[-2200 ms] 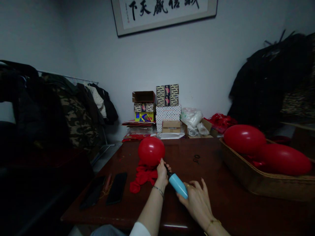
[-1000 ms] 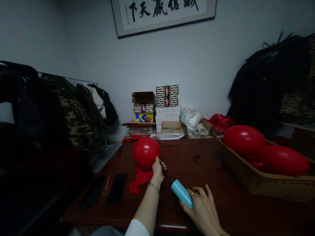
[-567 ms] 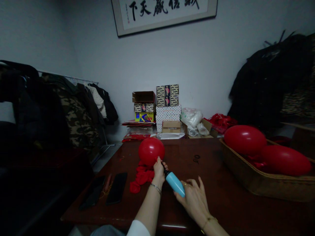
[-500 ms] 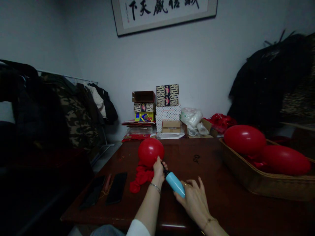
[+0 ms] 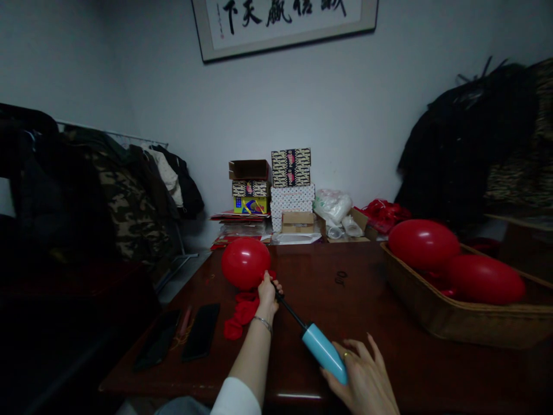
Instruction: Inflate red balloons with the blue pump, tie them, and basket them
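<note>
A round, partly inflated red balloon (image 5: 246,264) sits beyond my left hand (image 5: 268,291), whose fingers are closed on its neck around the pump's nozzle end. The balloon pump (image 5: 325,353) has a light blue barrel, and a thin black rod runs from it to my left hand. My right hand (image 5: 360,369) grips the near end of the barrel between thumb and palm, with some fingers lifted off. Below the inflated balloon lies a heap of limp red balloons (image 5: 242,316), partly hidden by my left hand.
A wicker basket (image 5: 449,317) with large red balloons (image 5: 423,243) stands at the right. Two dark phones (image 5: 201,331) lie at the left of the table. Scissors (image 5: 341,278) rest near the middle. Stacked boxes (image 5: 291,199) and plastic bags (image 5: 332,206) line the back.
My right hand has drawn the blue barrel back towards me and to the right, baring the black rod. The balloon and my left hand sit slightly further left, and the balloon looks slightly larger.
</note>
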`<state>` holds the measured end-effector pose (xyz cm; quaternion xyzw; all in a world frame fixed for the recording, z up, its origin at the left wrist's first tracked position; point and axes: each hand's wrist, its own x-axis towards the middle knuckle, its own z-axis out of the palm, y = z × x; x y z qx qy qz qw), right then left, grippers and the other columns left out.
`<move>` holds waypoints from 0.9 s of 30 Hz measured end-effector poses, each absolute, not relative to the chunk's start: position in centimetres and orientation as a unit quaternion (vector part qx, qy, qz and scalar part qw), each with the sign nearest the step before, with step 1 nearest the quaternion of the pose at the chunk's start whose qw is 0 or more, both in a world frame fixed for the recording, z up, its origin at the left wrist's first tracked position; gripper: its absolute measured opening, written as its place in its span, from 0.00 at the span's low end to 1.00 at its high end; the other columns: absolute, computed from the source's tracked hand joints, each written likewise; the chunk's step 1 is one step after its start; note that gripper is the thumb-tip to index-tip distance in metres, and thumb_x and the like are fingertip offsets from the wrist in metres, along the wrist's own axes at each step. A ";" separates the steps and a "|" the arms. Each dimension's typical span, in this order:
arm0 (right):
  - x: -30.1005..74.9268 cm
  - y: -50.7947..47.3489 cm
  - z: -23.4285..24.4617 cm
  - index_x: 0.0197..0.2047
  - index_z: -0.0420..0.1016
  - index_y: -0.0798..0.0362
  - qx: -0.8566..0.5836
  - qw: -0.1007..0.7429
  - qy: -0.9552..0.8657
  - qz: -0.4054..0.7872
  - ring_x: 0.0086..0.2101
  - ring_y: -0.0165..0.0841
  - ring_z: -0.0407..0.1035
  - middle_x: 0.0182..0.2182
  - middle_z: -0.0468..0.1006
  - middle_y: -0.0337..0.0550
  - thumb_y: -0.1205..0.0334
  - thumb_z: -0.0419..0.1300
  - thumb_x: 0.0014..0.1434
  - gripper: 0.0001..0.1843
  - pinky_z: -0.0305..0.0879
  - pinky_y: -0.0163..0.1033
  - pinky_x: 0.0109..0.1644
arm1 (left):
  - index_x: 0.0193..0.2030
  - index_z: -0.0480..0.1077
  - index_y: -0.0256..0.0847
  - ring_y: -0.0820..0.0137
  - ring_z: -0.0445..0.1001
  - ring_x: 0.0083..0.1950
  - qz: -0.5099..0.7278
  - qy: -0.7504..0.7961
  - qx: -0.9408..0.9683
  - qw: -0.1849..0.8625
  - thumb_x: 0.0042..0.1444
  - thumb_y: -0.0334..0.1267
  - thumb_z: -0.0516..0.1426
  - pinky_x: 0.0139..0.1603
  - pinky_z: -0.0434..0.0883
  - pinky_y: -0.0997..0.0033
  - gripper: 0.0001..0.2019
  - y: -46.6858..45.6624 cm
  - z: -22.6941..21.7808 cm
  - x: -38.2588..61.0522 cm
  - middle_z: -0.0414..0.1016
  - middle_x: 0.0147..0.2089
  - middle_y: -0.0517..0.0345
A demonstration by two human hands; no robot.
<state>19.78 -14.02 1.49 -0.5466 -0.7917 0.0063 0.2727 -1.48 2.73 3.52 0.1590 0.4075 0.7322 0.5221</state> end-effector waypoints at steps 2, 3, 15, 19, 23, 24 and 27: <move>19.9 -14.2 1.7 0.48 0.74 0.48 -0.554 0.268 -0.788 0.014 0.47 0.42 0.67 0.41 0.79 0.42 0.53 0.58 0.53 0.20 0.38 0.59 0.63 | 0.28 0.55 0.41 0.80 0.55 0.13 0.732 0.408 0.161 0.522 0.54 0.53 0.55 0.14 0.52 0.80 0.18 2.7 3.5 -1.5 0.56 0.16 0.69; 19.9 -14.3 1.8 0.48 0.74 0.48 -0.558 0.266 -0.786 0.016 0.47 0.42 0.67 0.41 0.79 0.42 0.53 0.58 0.53 0.19 0.37 0.59 0.63 | 0.28 0.55 0.41 0.80 0.55 0.14 0.731 0.407 0.162 0.524 0.53 0.53 0.55 0.14 0.52 0.80 0.19 2.7 3.5 -1.4 0.56 0.16 0.69; 17.0 -12.1 3.7 0.43 0.76 0.49 -0.563 0.271 -0.780 0.032 0.45 0.41 0.67 0.37 0.80 0.42 0.55 0.56 0.54 0.15 0.35 0.55 0.63 | 0.28 0.56 0.41 0.80 0.57 0.15 0.723 0.387 0.185 0.542 0.52 0.56 0.55 0.16 0.54 0.80 0.20 1.5 2.7 -0.4 0.58 0.17 0.68; 15.7 -10.8 4.1 0.41 0.76 0.51 -0.561 0.280 -0.779 0.014 0.44 0.40 0.66 0.35 0.79 0.42 0.55 0.56 0.54 0.15 0.34 0.54 0.64 | 0.28 0.56 0.41 0.79 0.57 0.15 0.709 0.404 0.179 0.549 0.52 0.56 0.56 0.16 0.55 0.79 0.20 1.2 2.7 0.6 0.57 0.17 0.68; 15.1 -10.2 4.1 0.40 0.76 0.51 -0.564 0.276 -0.778 0.003 0.44 0.41 0.66 0.34 0.79 0.44 0.54 0.55 0.54 0.15 0.34 0.54 0.63 | 0.27 0.56 0.41 0.78 0.57 0.15 0.705 0.415 0.183 0.545 0.51 0.56 0.56 0.16 0.56 0.78 0.20 1.0 2.8 1.0 0.58 0.17 0.68; 15.1 -10.3 4.1 0.40 0.76 0.51 -0.564 0.273 -0.779 0.005 0.44 0.41 0.66 0.34 0.79 0.44 0.54 0.55 0.55 0.15 0.35 0.54 0.63 | 0.27 0.56 0.41 0.78 0.57 0.15 0.707 0.415 0.183 0.543 0.51 0.56 0.56 0.16 0.56 0.78 0.20 1.0 2.8 0.9 0.58 0.16 0.68; 15.2 -10.7 4.1 0.41 0.76 0.51 -0.562 0.275 -0.780 0.011 0.44 0.40 0.67 0.34 0.79 0.43 0.54 0.54 0.55 0.16 0.35 0.53 0.64 | 0.27 0.56 0.41 0.79 0.57 0.15 0.711 0.413 0.178 0.540 0.50 0.55 0.57 0.16 0.55 0.79 0.20 1.0 2.8 0.7 0.56 0.16 0.69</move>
